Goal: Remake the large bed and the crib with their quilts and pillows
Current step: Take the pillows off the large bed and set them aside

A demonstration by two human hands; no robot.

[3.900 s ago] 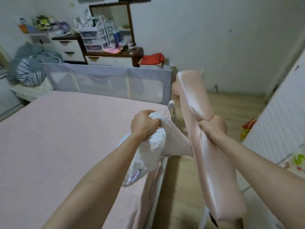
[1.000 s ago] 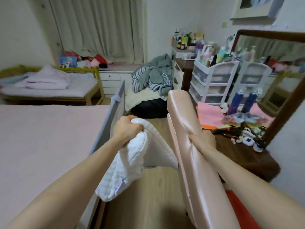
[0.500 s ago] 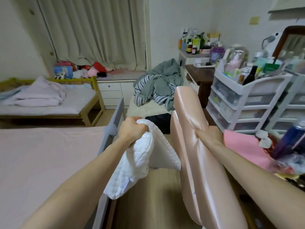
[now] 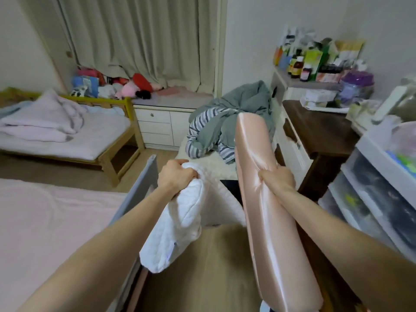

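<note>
Head view: left hand (image 4: pixel 177 176), fingers curled tight, grips the white quilted pillow (image 4: pixel 177 224) just right of the large bed (image 4: pixel 45 221); right hand (image 4: pixel 278 180) clutches the upright pink satin pillow (image 4: pixel 265 212) further right; beyond the bed stands the crib (image 4: pixel 94 140) bearing a crumpled quilt (image 4: pixel 42 118).

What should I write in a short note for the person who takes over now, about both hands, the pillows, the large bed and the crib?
Left hand: grips the white quilted pillow, which hangs over the floor beside the grey bed rail.
Right hand: grips the long pink satin pillow at about its middle, held nearly upright.
Large bed: pink sheet only in the part in view, no quilt or pillow on it.
Crib: a pale quilt lies crumpled on its mattress.
Done: both pillows picked up.
Left: place the pillows, spread the quilts on both beds.
</note>
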